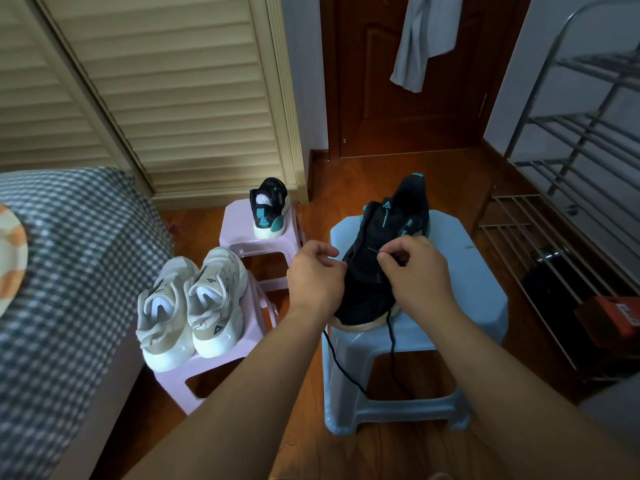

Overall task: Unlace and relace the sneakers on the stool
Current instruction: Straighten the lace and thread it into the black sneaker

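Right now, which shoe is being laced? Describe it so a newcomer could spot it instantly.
Start at the brown wooden door; on the floor just before it stands a pale blue plastic stool, the only blue one. The black sneaker with teal accents lies on it, toe toward the camera, both hands at its eyelets. Its twin sits alone on a pink stool, heel toward the camera, untouched.

A black sneaker (377,271) with teal trim sits on a pale blue stool (464,306), cream-white sneakers (188,306) on a pink stool (214,372) — grey-and-white checked bedding (69,271), reddish-brown door (398,98) and floor (346,178)
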{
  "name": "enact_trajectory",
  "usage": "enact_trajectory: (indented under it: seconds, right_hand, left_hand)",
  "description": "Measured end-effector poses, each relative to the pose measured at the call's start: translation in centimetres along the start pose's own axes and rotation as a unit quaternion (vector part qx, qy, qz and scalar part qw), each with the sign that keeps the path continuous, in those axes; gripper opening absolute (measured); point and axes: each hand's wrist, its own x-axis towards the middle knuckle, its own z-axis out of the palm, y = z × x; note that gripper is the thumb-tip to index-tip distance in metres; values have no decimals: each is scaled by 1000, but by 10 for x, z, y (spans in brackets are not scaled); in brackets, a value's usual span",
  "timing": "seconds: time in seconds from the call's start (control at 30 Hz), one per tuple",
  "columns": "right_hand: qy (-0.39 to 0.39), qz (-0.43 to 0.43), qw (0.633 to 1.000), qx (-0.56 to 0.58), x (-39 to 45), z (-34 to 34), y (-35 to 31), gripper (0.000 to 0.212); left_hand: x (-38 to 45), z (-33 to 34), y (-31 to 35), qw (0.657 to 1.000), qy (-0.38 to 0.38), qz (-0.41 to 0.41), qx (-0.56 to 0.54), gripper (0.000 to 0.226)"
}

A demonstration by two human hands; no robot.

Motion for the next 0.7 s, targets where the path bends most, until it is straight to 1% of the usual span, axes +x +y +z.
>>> enact_trajectory:
  seconds: [0.33,0.6,0.7]
  right_hand:
    - [-7,8,1000,15,-1,-2,-1,8]
    - [-4,12,1000,19,-2,-3,-1,9]
    - [-6,14,1000,16,-2,-3,-2,8]
  left_hand:
    - [-1,-1,-2,999,-1,-27,-31,20]
    - [-1,0,0,998,0,-30,-46,20]
    - [-2,0,1,999,-4,-17,-33,19]
